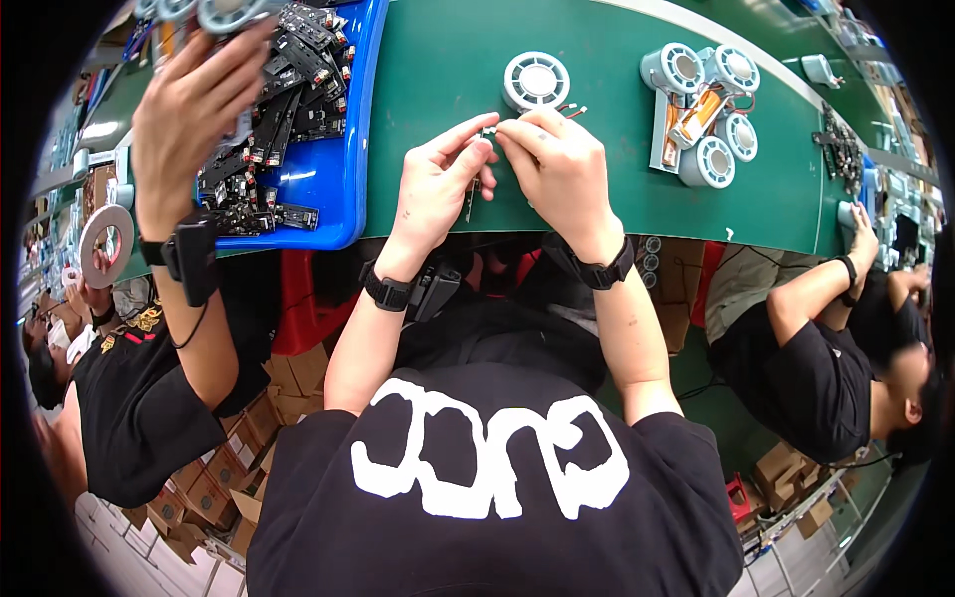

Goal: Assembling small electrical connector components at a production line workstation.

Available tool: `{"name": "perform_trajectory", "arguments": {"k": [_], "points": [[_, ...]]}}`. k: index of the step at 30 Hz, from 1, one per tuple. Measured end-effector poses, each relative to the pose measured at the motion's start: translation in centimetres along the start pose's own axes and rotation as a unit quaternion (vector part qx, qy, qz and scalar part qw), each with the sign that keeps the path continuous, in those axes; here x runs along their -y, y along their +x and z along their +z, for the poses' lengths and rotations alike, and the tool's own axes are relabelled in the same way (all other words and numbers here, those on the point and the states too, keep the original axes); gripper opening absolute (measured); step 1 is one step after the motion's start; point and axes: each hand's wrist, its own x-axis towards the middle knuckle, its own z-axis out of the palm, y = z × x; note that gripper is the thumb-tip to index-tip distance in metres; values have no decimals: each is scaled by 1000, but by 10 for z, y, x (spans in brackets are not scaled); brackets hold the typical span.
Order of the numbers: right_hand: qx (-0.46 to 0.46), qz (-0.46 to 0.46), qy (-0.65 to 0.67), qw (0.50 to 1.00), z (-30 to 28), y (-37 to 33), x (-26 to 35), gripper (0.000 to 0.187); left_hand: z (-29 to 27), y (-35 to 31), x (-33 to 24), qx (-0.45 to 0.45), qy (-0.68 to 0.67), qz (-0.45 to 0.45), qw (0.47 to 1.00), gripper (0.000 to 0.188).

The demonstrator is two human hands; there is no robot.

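Note:
My left hand [443,184] is closed, with a narrow dark strip, perhaps a small circuit board [471,202], hanging between its fingers. Thumb and forefinger of my right hand [562,164] pinch a tiny white connector [489,130] right at the left fingertips, so the two hands nearly meet. Whether connector and strip are joined is too small to tell. Just beyond my fingers, a round light-blue motor-like unit [537,80] with a pale centre lies on the green table [438,60]. Beside it, red and black wires end in a small white plug [580,112].
A blue bin [350,199] at left holds many black circuit boards [288,99]. A co-worker's hand [189,109] reaches over it with similar round units. Several more units [709,161] and orange-wrapped parts [696,117] are grouped at right. Another person [796,348] sits beyond.

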Motion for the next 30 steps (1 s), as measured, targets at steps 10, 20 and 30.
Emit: {"name": "perform_trajectory", "arguments": {"k": [10, 20, 30], "points": [[7, -19, 5, 1000, -3, 2, -5, 9, 0, -1, 2, 14, 33, 2, 999, 37], [30, -58, -52, 996, -8, 4, -6, 9, 6, -3, 4, -11, 96, 28, 995, 36], [36, -87, -40, 995, -9, 6, -11, 10, 2, 1, 12, 4, 121, 31, 992, 36]]}}
